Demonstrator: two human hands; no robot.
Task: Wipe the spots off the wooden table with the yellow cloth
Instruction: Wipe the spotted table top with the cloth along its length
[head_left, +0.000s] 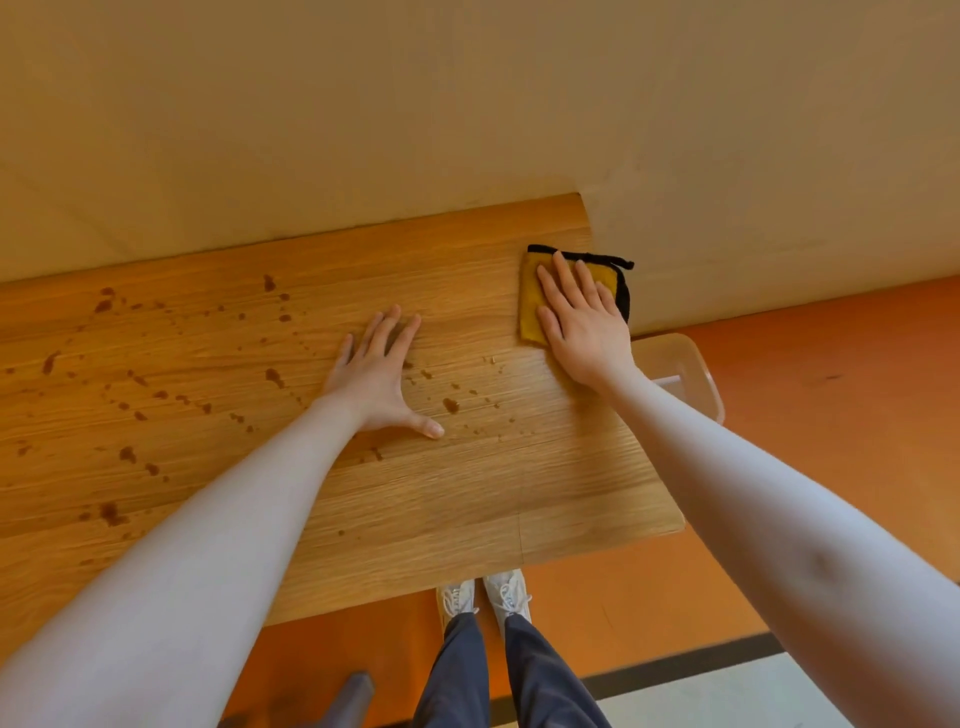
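The folded yellow cloth (531, 304) with a black hem lies at the far right corner of the wooden table (467, 493). My right hand (582, 317) lies flat on it with straight fingers and covers most of it. My left hand (379, 371) rests flat on the tabletop near the middle, fingers spread. Several brown spots (451, 405) dot the wood, thickest on the left half (124, 405), with a few between my two hands.
A beige wall (467, 104) runs along the table's far edge. A clear plastic bin (685, 369) stands on the orange floor just past the table's right edge. My legs and white shoes (485, 597) are at the near edge. A grey object (353, 691) sits low left.
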